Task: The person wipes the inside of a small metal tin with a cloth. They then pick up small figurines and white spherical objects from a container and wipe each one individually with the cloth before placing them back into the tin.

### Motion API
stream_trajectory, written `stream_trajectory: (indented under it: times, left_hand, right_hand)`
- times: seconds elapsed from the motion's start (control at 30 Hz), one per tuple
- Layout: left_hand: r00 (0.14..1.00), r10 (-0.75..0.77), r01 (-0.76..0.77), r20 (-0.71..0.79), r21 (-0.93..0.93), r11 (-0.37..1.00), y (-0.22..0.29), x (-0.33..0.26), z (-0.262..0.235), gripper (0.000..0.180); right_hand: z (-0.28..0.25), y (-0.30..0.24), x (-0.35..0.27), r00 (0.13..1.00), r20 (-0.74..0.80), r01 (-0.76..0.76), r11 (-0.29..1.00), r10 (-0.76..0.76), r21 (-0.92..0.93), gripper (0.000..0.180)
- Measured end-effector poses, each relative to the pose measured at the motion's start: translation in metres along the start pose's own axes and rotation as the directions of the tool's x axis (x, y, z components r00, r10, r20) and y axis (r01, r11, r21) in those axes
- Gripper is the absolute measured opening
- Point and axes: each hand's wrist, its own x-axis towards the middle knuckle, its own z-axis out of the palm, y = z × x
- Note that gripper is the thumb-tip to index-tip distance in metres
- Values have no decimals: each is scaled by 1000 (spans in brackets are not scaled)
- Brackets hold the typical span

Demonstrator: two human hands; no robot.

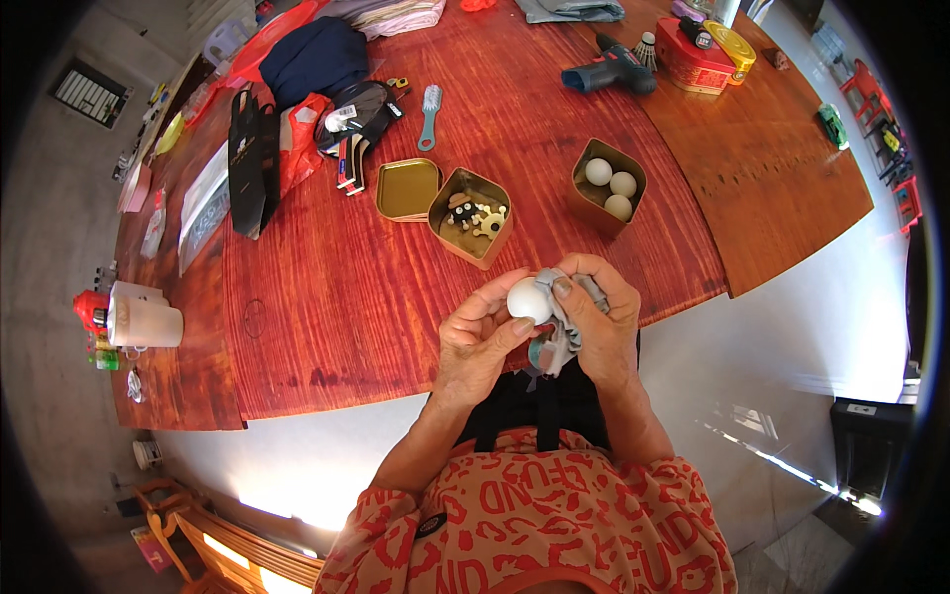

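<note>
Just off the table's near edge, my left hand (471,345) pinches a white ball (528,302), like a table-tennis ball, between thumb and fingers. Bunched in my right hand (608,322) is a grey cloth (560,335), pressed against the ball's right side, with part of it hanging below. Beyond my right hand stands an open tin (601,220) with three white balls (621,185) inside. Beyond my left hand is a second open tin (477,249), holding a small dark figure with a brown hat (461,210) and a cream-coloured figure (489,222). A gold lid (407,188) lies beside it.
Farther back are a teal brush (429,117), a cordless drill (611,69), a shuttlecock (645,49) and a red tin (694,61). Along the left lie a black paper bag (253,163), dark folded fabric (315,59) and a pale container (144,317). A wooden bench (233,540) stands behind left.
</note>
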Motion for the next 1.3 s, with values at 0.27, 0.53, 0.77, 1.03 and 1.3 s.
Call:
stream_trajectory:
  times: [0.27, 0.53, 0.77, 1.03, 1.3]
  left_hand:
    - [995, 99, -102, 30, 91, 991, -3, 4, -1, 47]
    - [994, 93, -102, 56, 181, 978, 1, 1, -2, 47]
    - [999, -8, -3, -47, -215, 977, -5, 7, -2, 44]
    - [998, 6, -21, -55, -293, 956, -13, 5, -12, 49]
    - [1000, -12, 9, -10, -237, 971, -9, 2, -9, 48]
  right_hand:
    - [4, -8, -4, 867, 224, 496, 717, -446, -491, 22]
    - [-5, -6, 3, 997, 74, 4, 989, 7, -146, 14]
    - [0, 11, 0, 963, -65, 218, 898, -262, -381, 15]
    - [11, 12, -7, 877, 106, 471, 792, -469, -390, 22]
    - [2, 6, 1, 996, -1, 89, 983, -91, -160, 8]
